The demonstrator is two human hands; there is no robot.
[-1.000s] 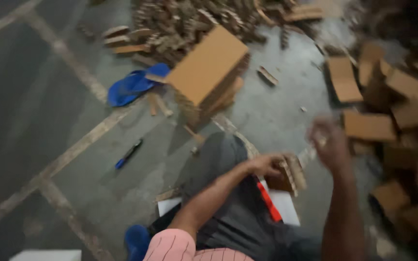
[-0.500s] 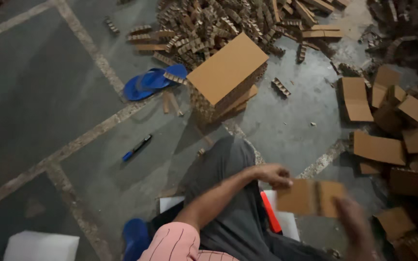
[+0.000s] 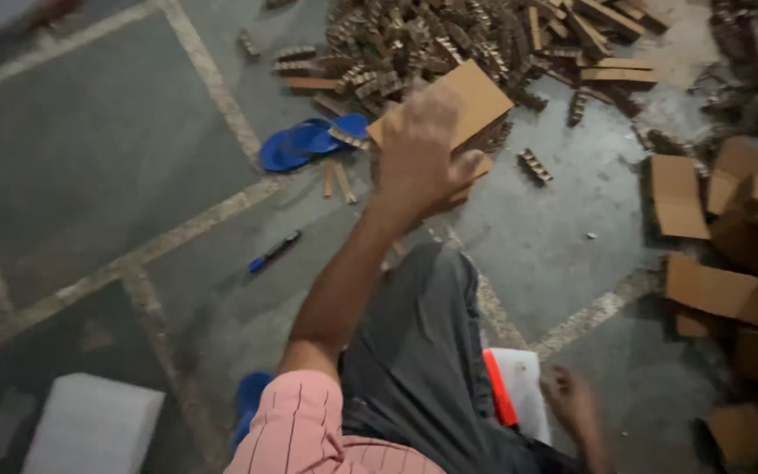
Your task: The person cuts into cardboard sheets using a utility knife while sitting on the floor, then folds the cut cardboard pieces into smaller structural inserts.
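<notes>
Reaching forward, the left hand [image 3: 423,154] is stretching toward the stack of flat cardboard sheets [image 3: 471,101] standing on the floor [image 3: 98,167] near its far edge, just in front of a big heap of cardboard strips [image 3: 449,35]. The fingers are spread loosely with nothing in them, hovering in front of the stack's near corner; I cannot tell whether they are touching it. The right hand [image 3: 572,404] is resting low by the knee, beside a white block with a red tool [image 3: 515,391]; its fingers are too blurred to read. The sheets are looking light and stiff but easy to crease, so taking one by an edge seems safest. One stack is standing there; a pair of blue sandals [image 3: 304,145] is lying left of it, one blue pen [image 3: 274,251] nearer, and roughly ten loose folded boxes [image 3: 712,285] are lying along the floor's right edge.
</notes>
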